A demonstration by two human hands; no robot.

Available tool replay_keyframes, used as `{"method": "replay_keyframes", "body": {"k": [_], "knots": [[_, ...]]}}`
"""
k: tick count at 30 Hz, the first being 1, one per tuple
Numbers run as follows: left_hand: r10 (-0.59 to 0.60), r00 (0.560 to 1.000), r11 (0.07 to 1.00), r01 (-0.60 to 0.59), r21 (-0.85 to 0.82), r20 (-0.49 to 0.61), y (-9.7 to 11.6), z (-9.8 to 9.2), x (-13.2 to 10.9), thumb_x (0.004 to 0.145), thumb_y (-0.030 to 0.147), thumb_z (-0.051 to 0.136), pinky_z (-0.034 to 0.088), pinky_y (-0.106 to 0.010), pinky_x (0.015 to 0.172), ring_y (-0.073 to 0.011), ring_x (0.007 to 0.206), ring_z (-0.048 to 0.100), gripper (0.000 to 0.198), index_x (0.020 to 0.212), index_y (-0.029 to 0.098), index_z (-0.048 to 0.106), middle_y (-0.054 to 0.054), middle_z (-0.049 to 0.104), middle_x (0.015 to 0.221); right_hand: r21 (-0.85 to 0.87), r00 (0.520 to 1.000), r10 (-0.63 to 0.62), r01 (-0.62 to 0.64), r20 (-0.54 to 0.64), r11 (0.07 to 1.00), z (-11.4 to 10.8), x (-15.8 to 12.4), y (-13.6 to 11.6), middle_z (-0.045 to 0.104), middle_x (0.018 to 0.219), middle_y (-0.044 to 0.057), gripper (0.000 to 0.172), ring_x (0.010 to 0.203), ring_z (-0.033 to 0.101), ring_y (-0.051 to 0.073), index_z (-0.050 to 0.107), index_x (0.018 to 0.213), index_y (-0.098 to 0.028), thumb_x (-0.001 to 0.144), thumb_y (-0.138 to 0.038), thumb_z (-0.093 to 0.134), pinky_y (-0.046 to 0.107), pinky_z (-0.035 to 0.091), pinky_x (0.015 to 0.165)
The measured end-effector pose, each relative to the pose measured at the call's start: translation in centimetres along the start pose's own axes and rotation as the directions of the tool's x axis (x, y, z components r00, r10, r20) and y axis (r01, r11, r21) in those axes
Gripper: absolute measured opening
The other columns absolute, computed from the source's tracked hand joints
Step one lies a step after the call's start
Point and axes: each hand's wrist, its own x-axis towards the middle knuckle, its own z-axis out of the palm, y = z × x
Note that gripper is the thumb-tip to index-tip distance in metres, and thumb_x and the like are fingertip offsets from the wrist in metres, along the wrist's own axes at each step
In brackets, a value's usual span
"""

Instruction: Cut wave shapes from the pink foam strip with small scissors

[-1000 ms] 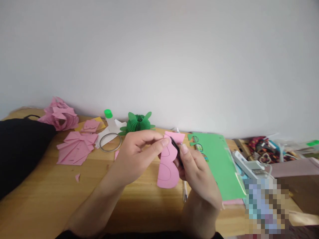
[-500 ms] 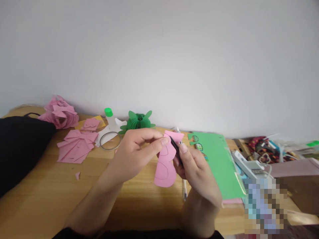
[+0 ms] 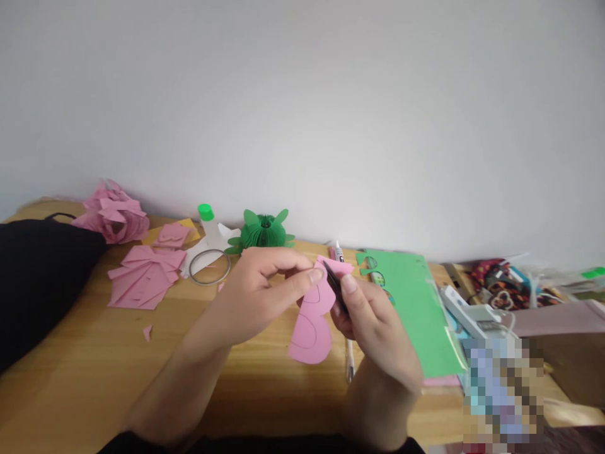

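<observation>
A pink paper piece (image 3: 312,337) with scalloped edges and drawn curved lines hangs above the table, pinched at its upper part between the thumb and fingers of my left hand (image 3: 265,287). Dark scissors (image 3: 334,285) are in the grip of my right hand (image 3: 371,315), their blades lying against the paper's top end. Their handles are mostly hidden by my fingers. Beyond the blades a pink strip of the same sheet sticks out to the right. Behind my hands stands a green folded-paper ball (image 3: 263,233) with leaf-like tabs.
Left of my hands lie a tape roll (image 3: 209,267), a glue stick (image 3: 207,217), pink folded paper (image 3: 147,277) and a small pink scrap (image 3: 147,332). A black bag (image 3: 42,277) takes the left edge. Green sheets (image 3: 416,309) and a power strip (image 3: 472,315) lie right.
The pink paper has tilted, its lower end swinging slightly left and down. Its top strip now leans further right, and the scissors and both hands have shifted a little.
</observation>
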Motion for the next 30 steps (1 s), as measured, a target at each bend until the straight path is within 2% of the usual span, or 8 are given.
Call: {"method": "replay_keyframes", "body": {"k": [13, 21, 27, 30], "knots": [[-0.017, 1.0, 1.0, 0.017, 0.007, 0.006, 0.05, -0.07, 0.05, 0.087, 0.024, 0.056, 0.038, -0.02, 0.052, -0.0084, 0.057, 0.044, 0.028, 0.06, 0.017, 0.058, 0.004, 0.049, 0.056, -0.032, 1.0, 0.009, -0.009, 0.016, 0.999, -0.12, 0.07, -0.24, 0.034, 0.049, -0.006, 0.049, 0.042, 0.026, 0.008, 0.04, 0.06, -0.021, 0.101, -0.049, 0.036, 0.024, 0.023, 0.039], [-0.02, 1.0, 0.999, 0.019, -0.038, -0.022, 0.22, 0.06, 0.14, 0.086, 0.023, 0.057, 0.043, -0.02, 0.057, -0.0098, 0.061, 0.052, 0.023, 0.064, 0.018, 0.062, 0.003, 0.059, 0.062, -0.041, 1.0, 0.019, -0.019, 0.022, 0.999, -0.24, -0.06, -0.37, 0.035, 0.05, -0.006, 0.049, 0.042, 0.027, 0.008, 0.041, 0.06, -0.021, 0.1, -0.049, 0.037, 0.024, 0.023, 0.038], [-0.006, 1.0, 1.0, 0.006, -0.011, -0.008, 0.09, -0.14, 0.08, 0.086, 0.024, 0.056, 0.039, -0.02, 0.051, -0.009, 0.056, 0.047, 0.027, 0.06, 0.02, 0.059, 0.005, 0.051, 0.056, -0.064, 0.999, 0.018, -0.017, 0.029, 0.998, -0.4, -0.03, -0.22, 0.036, 0.05, -0.006, 0.048, 0.044, 0.029, 0.009, 0.041, 0.06, -0.022, 0.1, -0.048, 0.038, 0.025, 0.025, 0.04], [-0.029, 1.0, 1.0, 0.029, -0.001, 0.003, 0.1, -0.27, 0.06, 0.086, 0.025, 0.057, 0.043, -0.021, 0.054, -0.0113, 0.06, 0.053, 0.027, 0.06, 0.019, 0.06, 0.003, 0.057, 0.059, -0.069, 0.999, 0.032, -0.03, 0.032, 0.997, -0.39, -0.06, -0.28, 0.036, 0.051, -0.006, 0.048, 0.044, 0.028, 0.009, 0.042, 0.061, -0.022, 0.1, -0.049, 0.038, 0.026, 0.025, 0.04]]}}
